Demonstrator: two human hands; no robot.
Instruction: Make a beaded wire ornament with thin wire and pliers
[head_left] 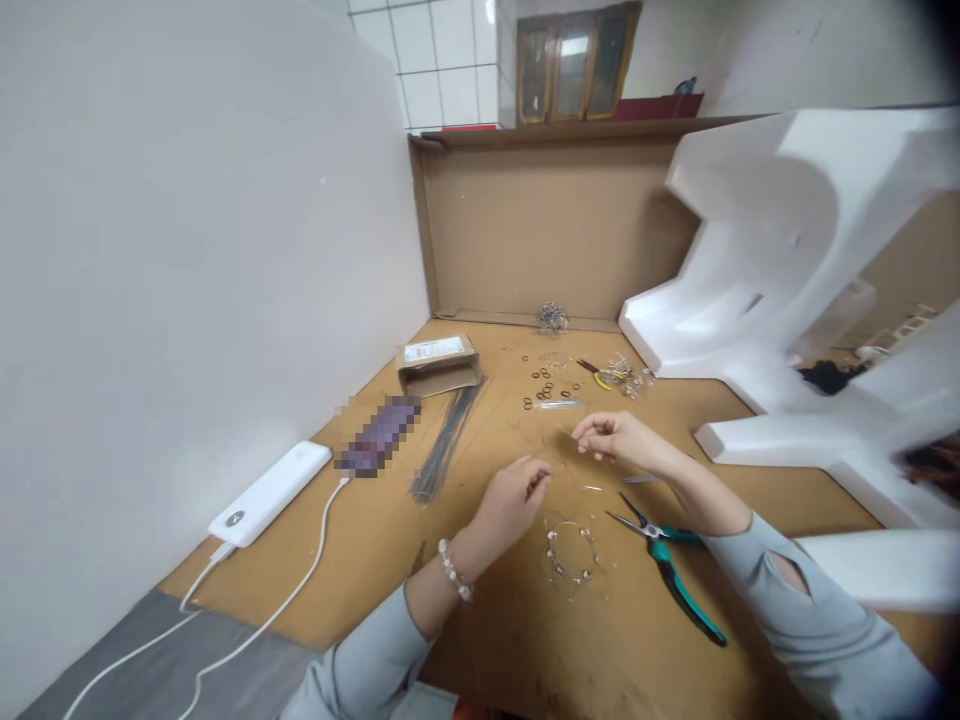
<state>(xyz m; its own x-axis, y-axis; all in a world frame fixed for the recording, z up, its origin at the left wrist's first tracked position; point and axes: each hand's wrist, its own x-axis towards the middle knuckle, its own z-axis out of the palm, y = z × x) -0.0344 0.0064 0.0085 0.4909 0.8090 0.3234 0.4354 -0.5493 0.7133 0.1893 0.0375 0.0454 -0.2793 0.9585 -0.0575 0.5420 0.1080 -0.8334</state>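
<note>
My left hand point(516, 492), with a beaded bracelet at the wrist, hovers over the brown table with its fingers curled together. What they hold, if anything, is too small to make out. To its right, my right hand point(611, 437) pinches thumb and forefinger on something small and dark that I cannot name. A faint thin line shows between the hands. Nearer to me lies a wire ring with small shiny pieces point(574, 553). Green-handled long-nose pliers point(675, 575) rest with jaws apart below my right forearm.
Grey wires point(450, 445) lie left, beside an open cardboard box point(439, 378). Farther back are several dark rings point(546, 390), yellow-handled pliers point(600, 377) and silvery heaps point(551, 318). A blurred-out phone point(379, 437) and white power bank point(271, 492) have cables. White foam point(750, 270) stands right.
</note>
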